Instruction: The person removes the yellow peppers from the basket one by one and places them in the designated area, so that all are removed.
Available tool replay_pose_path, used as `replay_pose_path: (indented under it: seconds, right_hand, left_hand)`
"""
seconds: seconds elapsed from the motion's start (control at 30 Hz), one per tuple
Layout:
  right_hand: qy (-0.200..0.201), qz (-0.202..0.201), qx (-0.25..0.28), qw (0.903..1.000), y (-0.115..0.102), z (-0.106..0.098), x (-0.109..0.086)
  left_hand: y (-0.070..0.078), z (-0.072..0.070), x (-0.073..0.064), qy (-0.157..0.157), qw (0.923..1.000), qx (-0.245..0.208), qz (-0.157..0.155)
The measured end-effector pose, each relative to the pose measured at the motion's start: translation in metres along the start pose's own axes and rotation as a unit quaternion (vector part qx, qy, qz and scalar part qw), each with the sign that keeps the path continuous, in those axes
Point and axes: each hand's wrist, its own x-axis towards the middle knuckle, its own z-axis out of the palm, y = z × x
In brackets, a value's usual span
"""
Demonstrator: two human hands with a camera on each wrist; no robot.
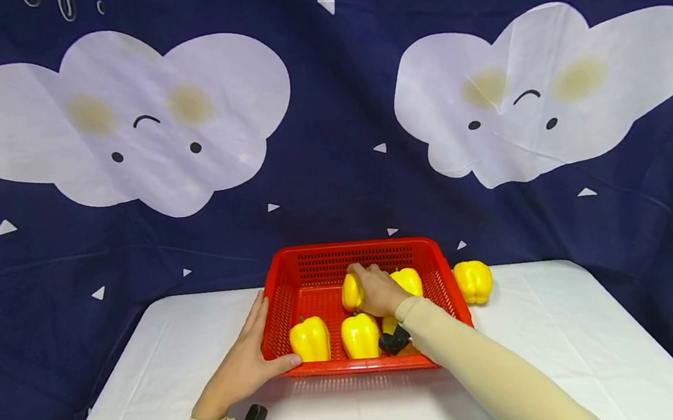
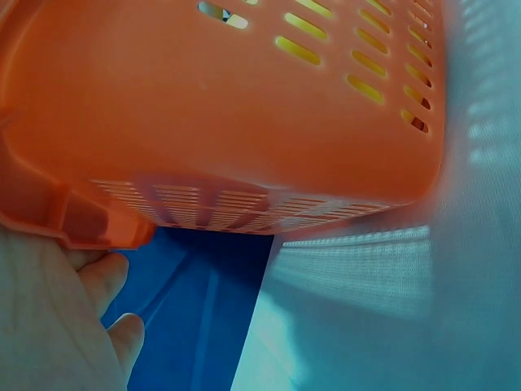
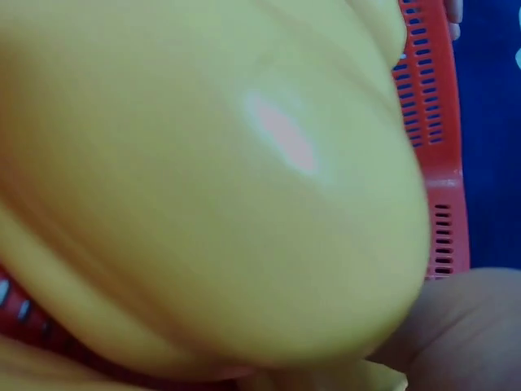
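A red plastic basket [image 1: 322, 298] with slotted walls stands on the table, with several yellow bell peppers inside. My left hand [image 1: 244, 362] rests at its front left corner. The thumb lies on the front rim and the straight fingers lie along the left side; the left wrist view has fingertips [image 2: 126, 334] just beyond the rim. Inside the basket, my right hand [image 1: 379, 289] grips a yellow bell pepper [image 1: 351, 294] toward the back. One pepper [image 1: 310, 339] is at front left, and another pepper [image 1: 360, 336] front middle. A close pepper [image 3: 244, 179] fills the right wrist view.
Outside the basket, a yellow bell pepper [image 1: 473, 282] sits by its right wall. A white cloth [image 1: 140, 399] covers the table. Behind hangs a dark blue curtain [image 1: 338, 113] printed with clouds. Another pepper [image 1: 408, 281] is at the basket's back right, partly behind the right hand.
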Motion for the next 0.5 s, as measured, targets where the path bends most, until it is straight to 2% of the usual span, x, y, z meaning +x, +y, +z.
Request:
replay_pose_path:
  seconds: [0.27, 0.5]
  right_hand:
    - [0.014, -0.016, -0.002, 0.9998, -0.004, -0.007, -0.003]
    - [0.028, -0.019, 0.027, 0.9990, -0.008, -0.015, -0.006]
  left_hand:
    - [0.002, 0.000, -0.001, -0.001, 1.0000, 0.001, 0.000]
    - [0.002, -0.001, 0.000, -0.004, 1.0000, 0.001, -0.003]
